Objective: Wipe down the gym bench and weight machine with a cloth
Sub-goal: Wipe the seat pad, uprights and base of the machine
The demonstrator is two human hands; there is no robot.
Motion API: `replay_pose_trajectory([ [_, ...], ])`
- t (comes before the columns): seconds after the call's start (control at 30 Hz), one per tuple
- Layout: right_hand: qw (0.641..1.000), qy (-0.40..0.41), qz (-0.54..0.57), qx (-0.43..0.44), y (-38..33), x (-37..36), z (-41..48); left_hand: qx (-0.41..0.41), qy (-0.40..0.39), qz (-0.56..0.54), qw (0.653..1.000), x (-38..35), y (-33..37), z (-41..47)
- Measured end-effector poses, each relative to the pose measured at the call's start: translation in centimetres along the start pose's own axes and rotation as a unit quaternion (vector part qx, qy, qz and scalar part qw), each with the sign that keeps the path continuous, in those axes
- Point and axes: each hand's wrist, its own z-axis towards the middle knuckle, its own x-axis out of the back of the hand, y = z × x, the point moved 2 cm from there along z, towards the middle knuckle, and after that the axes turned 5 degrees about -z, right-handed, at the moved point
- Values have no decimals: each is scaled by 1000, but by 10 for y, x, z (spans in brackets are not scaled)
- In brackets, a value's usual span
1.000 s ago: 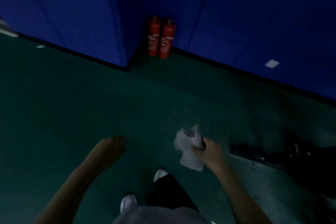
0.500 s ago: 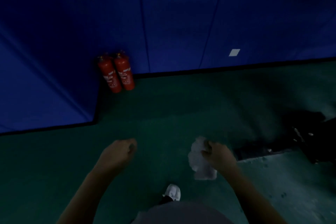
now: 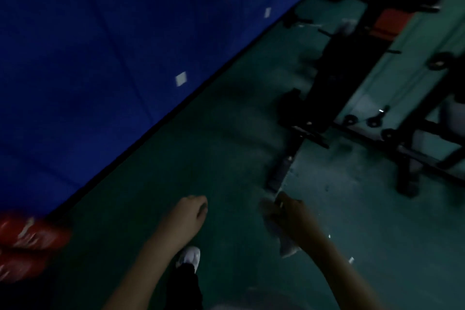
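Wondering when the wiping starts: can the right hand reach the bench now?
Probably not yet. The right hand, holding the cloth, looks short of the bench; only open floor lies between.

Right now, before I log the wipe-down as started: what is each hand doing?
Left hand: fingers loosely curled, holding nothing.
Right hand: gripping the cloth.
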Motion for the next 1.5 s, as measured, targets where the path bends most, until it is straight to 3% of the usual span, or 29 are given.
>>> replay_pose_trajectory([
  [0.17,973,116,142,-140,-4,23,13,-143,-54,82,985,40,18,77],
  [0.4,946,168,159,-228,-27,0,9,-230,-161,146,949,50,19,139],
  [0.63,916,213,177,-291,5,29,30,-314,-202,162,913,31,88,195],
  [0.93,910,320,160,-208,96,164,109,-346,-112,131,922,34,223,291],
  [1.1,932,293,124,-173,147,233,149,-353,-86,104,926,42,293,325],
  [1.27,942,326,56,-60,145,329,205,-363,-54,109,924,83,362,372],
  [1.4,915,399,61,23,128,436,218,-444,26,49,894,144,452,411],
  [1.5,885,447,128,34,116,517,211,-511,90,6,854,197,520,424],
])
